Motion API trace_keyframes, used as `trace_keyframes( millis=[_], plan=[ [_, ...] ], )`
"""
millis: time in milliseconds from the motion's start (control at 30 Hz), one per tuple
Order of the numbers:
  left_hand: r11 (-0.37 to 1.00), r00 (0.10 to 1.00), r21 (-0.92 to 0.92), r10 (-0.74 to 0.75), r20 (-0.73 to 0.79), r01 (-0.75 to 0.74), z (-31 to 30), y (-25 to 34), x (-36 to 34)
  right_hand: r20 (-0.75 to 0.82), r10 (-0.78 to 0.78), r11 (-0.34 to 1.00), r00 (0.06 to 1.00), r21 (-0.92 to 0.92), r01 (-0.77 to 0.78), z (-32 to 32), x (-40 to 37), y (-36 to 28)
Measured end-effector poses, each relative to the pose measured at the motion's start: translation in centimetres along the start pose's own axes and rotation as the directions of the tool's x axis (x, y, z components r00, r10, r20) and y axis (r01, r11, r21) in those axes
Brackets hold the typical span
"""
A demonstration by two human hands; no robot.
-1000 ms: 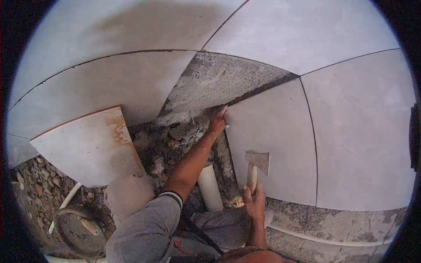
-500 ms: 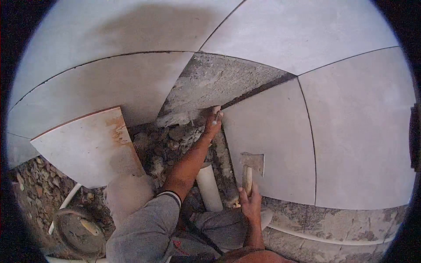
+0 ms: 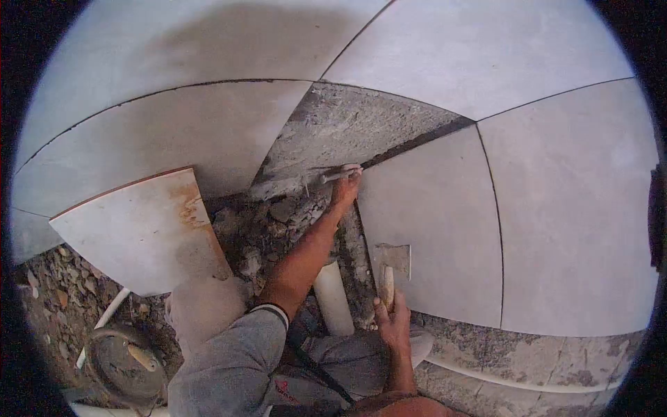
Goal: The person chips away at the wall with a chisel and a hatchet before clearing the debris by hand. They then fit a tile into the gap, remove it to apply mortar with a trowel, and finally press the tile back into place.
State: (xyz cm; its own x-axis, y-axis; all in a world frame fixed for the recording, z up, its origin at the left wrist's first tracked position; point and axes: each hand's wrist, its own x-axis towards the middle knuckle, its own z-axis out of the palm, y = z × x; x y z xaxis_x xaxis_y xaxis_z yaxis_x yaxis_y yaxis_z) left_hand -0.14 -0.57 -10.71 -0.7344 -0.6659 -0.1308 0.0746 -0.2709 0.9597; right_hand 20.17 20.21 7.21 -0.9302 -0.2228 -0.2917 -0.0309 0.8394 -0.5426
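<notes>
My left hand (image 3: 347,187) is closed around a short grey metal rod (image 3: 336,176) that looks like a chisel. It is at the near corner of the untiled gap (image 3: 347,125), beside the edge of a pale tile (image 3: 431,208). My right hand (image 3: 394,325) grips the wooden handle of a wide-bladed scraper (image 3: 394,260). Its flat metal blade is over the near left part of that tile. Rough grey mortar shows inside the gap, with a dark groove along its right side.
A loose cut tile (image 3: 132,233) leans at the left above rubble (image 3: 66,292). Between my arms stands a white pipe (image 3: 333,299). A round black bucket (image 3: 125,368) at lower left holds a wooden-handled tool (image 3: 143,356). A thin white pipe (image 3: 521,382) runs along the lower right.
The rod in my left hand has swung from nearly upright to nearly level, and that hand has shifted slightly right. My right hand has moved the scraper slightly left.
</notes>
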Motion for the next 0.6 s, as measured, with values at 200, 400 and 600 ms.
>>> trace_keyframes(
  millis=[200,400,600],
  plan=[
    [0.957,0.977,0.254,0.177,-0.118,-0.143,2.1,-7.5,2.8,-0.058,-0.087,0.996,0.995,-0.002,0.087,0.3,0.4,-0.9],
    [0.871,0.978,0.490,-0.128,0.163,0.032,0.8,-5.2,2.9,-0.037,-0.081,0.992,0.996,-0.102,0.077,-0.3,0.2,-2.3],
    [0.881,0.992,0.466,0.015,0.129,-0.074,0.3,-3.1,2.0,0.003,-0.032,0.997,0.999,-0.074,0.032,-0.3,0.3,-2.4]
  ],
)
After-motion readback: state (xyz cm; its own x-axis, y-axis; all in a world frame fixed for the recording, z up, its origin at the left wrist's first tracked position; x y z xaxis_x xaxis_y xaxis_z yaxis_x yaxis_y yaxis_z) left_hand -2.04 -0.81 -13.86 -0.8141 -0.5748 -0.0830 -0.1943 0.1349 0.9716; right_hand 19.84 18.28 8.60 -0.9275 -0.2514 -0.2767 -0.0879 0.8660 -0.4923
